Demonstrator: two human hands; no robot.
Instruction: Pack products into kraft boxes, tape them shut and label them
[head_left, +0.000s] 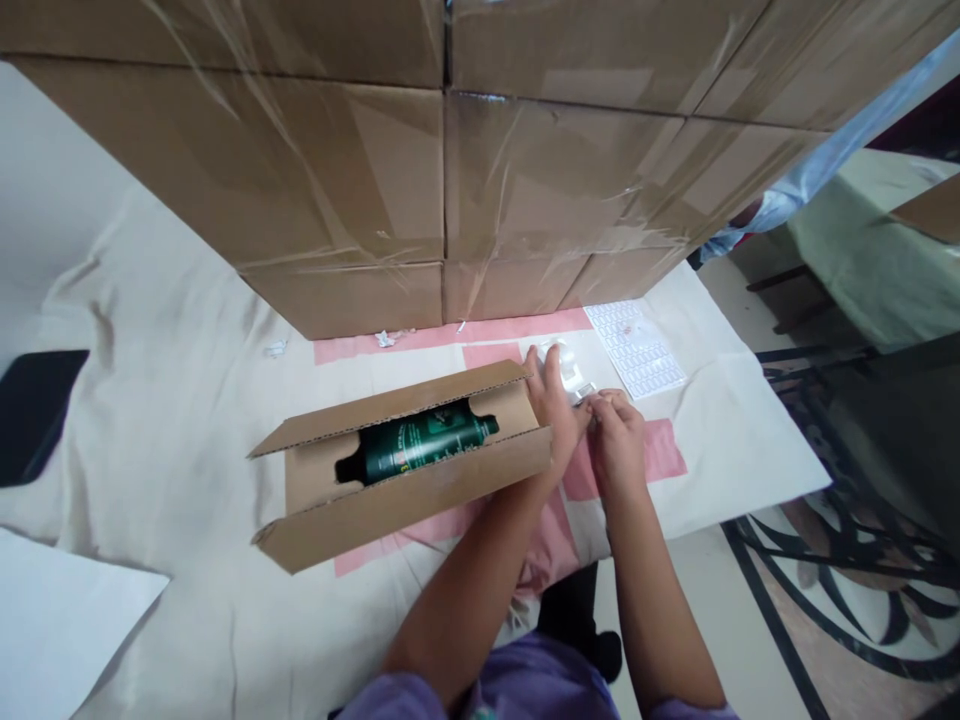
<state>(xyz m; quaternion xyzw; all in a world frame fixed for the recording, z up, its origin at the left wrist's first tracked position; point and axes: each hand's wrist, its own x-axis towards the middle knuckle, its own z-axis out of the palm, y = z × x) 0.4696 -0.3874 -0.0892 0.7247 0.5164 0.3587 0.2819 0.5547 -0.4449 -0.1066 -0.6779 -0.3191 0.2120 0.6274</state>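
Note:
Beyond the right end of an open cardboard box (pixel 405 490), my left hand (pixel 553 405) is closed round a small, shiny white item (pixel 574 375) that looks like a roll of labels. Part of it is hidden by my fingers. My right hand (pixel 619 435) is beside it, thumb and fingertips pinched together at the edge of the same item. Whatever lies in that pinch is too small to make out. Inside the box, a dark green bottle (pixel 427 440) lies on its side in a cardboard cut-out. Both long flaps of the box stand up.
Taped cardboard cartons (pixel 345 170) are stacked along the back of the cloth-covered table (pixel 187 420). A sheet of white stickers (pixel 636 345) lies beyond my right hand. Paper scraps (pixel 385 339), a white sheet (pixel 67 620) and a dark flat object (pixel 41 415) are farther left.

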